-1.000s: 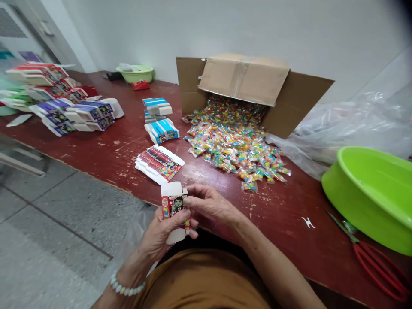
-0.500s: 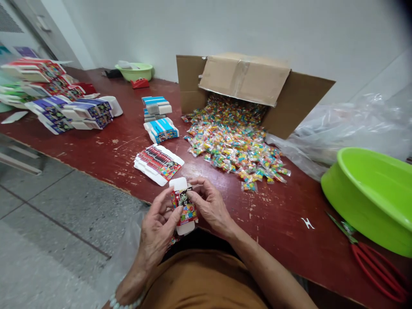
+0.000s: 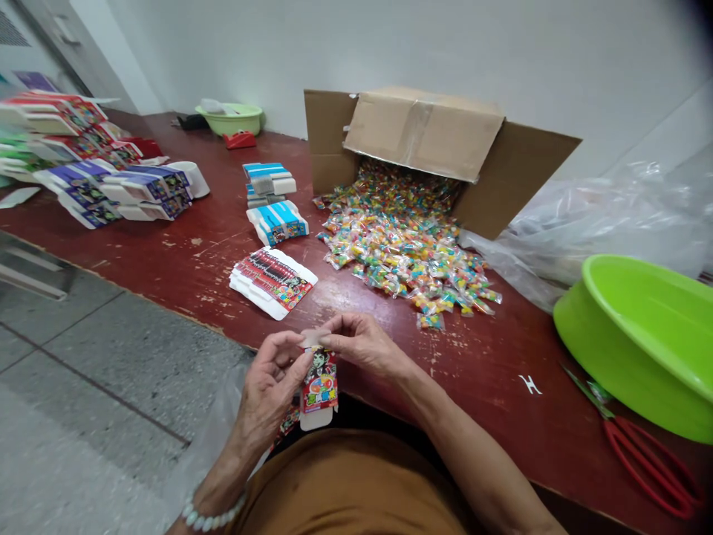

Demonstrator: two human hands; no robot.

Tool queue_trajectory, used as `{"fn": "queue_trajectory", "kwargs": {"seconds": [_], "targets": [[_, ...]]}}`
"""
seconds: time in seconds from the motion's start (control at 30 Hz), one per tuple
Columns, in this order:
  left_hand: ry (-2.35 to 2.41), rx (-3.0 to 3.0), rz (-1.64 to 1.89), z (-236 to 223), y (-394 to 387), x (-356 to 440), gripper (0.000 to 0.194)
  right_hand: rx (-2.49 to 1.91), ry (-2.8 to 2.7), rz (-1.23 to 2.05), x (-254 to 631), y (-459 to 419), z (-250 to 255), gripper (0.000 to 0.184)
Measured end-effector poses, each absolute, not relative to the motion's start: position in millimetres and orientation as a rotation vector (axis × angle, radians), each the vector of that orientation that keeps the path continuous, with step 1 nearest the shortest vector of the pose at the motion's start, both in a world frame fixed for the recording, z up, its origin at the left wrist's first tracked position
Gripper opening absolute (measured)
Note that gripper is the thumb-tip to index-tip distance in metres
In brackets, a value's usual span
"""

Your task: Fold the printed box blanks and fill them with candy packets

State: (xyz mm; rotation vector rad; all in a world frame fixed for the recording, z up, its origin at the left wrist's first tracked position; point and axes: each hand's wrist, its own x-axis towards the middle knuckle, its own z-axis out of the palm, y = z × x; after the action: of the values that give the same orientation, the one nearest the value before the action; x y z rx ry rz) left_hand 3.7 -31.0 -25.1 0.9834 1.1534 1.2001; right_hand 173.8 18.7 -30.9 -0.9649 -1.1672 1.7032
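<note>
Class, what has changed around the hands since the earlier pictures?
The right hand has moved from the right edge of the small box to its top flap. The left hand has shifted from across the box's front to its left edge. The box stays held; the candy packets, flat red cartons and scissors lie as before.

Basin, bright green (image 3: pixel 607 364), one, at the right table edge; scissors, red-handled (image 3: pixel 610 421), one pair, lying just beside the basin; scrap, white, H-shaped (image 3: pixel 530 384), one, left of the scissors; plastic sheeting, clear, crumpled (image 3: pixel 613 223), behind the basin; bowl, pale green (image 3: pixel 237 122), one, far end near the wall (image 3: pixel 250 52); red tape dispenser (image 3: pixel 239 140), one, in front of the bowl; floor, grey, speckled (image 3: pixel 83 416), lower left
</note>
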Motion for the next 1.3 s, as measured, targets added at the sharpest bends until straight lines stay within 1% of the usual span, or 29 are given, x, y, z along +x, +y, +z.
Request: {"fn": "queue_trajectory", "kwargs": {"seconds": [0.07, 0.1, 0.23, 0.3, 0.4, 0.47, 0.6, 0.77, 0.83, 0.9, 0.97, 1.03, 1.07, 1.1, 1.17, 1.23, 1.3], "targets": [[1.111, 0.874, 1.214, -26.6, -33.2, 4.2, 0.057, -0.946, -1.221, 1.611, 171.9, 15.9, -32.4, 0.03], [1.081, 0.812, 1.189, -26.9, -34.5, 4.8, 0.06, -0.938, -1.223, 1.568, 171.1, 13.9, -34.2, 0.029], [0.95, 0.622, 0.953, -26.9, -38.4, 8.1, 0.058, -0.951, -1.362, 1.465, 171.3, 6.7, -41.9, 0.03], [0.937, 0.566, 0.902, -28.4, -37.7, 8.7, 0.061, -0.967, -1.481, 1.424, 172.7, 5.4, -42.1, 0.031], [0.937, 0.548, 0.915, -32.0, -34.1, 8.6, 0.063, -0.975, -1.427, 1.525, 173.4, 7.4, -37.0, 0.033], [0.95, 0.589, 0.914, -34.3, -31.7, 8.0, 0.062, -0.994, -1.353, 1.622, 173.0, 10.3, -31.7, 0.03], [1.001, 0.683, 0.887, -38.0, -29.3, 5.8, 0.065, -1.036, -1.331, 1.705, 172.9, 14.6, -23.1, 0.024], [1.02, 0.741, 0.891, -39.1, -28.8, 6.2, 0.071, -1.046, -1.515, 1.475, 176.8, 13.8, -25.3, 0.012], [1.029, 0.758, 0.896, -38.1, -29.2, 8.0, 0.076, -0.95, -1.584, 1.483, 179.6, 12.9, -25.6, 0.013], [1.041, 0.744, 0.9, -37.5, -29.4, 10.2, 0.081, -0.843, -1.638, 1.536, 182.4, 12.0, -23.8, 0.017], [1.046, 0.709, 0.907, -38.4, -29.2, 13.1, 0.086, -0.808, -1.715, 1.514, 184.6, 11.1, -22.0, 0.022], [1.035, 0.663, 0.918, -40.9, -28.8, 17.0, 0.086, -0.835, -1.798, 1.44, 187.0, 9.6, -23.5, 0.023], [1.027, 0.642, 0.922, -42.4, -28.8, 19.3, 0.083, -0.859, -1.841, 1.39, 189.3, 8.5, -26.0, 0.022], [1.015, 0.622, 0.927, -43.8, -29.0, 21.8, 0.078, -0.883, -1.887, 1.333, 193.0, 7.1, -29.5, 0.02], [0.968, 0.573, 0.935, -45.1, -30.4, 26.3, 0.065, -0.967, -1.963, 1.179, 206.6, 3.5, -38.9, 0.026], [0.904, 0.511, 0.93, -44.9, -33.8, 28.9, 0.057, -1.144, -1.957, 0.924, 229.5, -0.8, -50.0, 0.033], [0.854, 0.444, 0.886, -44.9, -39.5, 28.5, 0.052, -1.426, -1.831, 0.54, 258.6, -4.7, -61.9, 0.031]]}}
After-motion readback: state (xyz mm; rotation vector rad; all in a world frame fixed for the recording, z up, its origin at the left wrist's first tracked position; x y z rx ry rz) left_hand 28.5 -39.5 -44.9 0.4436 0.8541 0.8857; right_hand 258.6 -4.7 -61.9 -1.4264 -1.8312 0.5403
